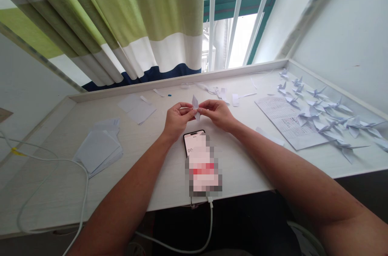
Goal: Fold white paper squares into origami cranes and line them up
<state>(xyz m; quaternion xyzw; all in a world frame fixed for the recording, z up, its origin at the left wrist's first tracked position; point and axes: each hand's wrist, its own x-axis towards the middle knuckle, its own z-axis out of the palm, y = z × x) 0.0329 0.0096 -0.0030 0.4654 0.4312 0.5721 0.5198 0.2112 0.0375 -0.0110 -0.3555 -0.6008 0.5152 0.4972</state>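
Observation:
Between my two hands is a small folded piece of white paper point(195, 102), narrow and diamond-shaped, with its long points up and down. My left hand point(178, 118) pinches its left side between thumb and fingers. On the right side, the thumb and fingertips of my right hand point(218, 114) close on the same paper. Both hands are just above the white table, beyond the top edge of a phone point(197, 143). The fingers cover part of the paper's middle.
Several folded paper cranes point(318, 108) crowd the right side, some on a printed sheet point(291, 126). Stacked paper squares point(98, 149) and flat sheets point(138, 106) lie on the left. Paper scraps point(222, 94) are scattered near the back ledge. A white cable point(86, 191) loops at the left.

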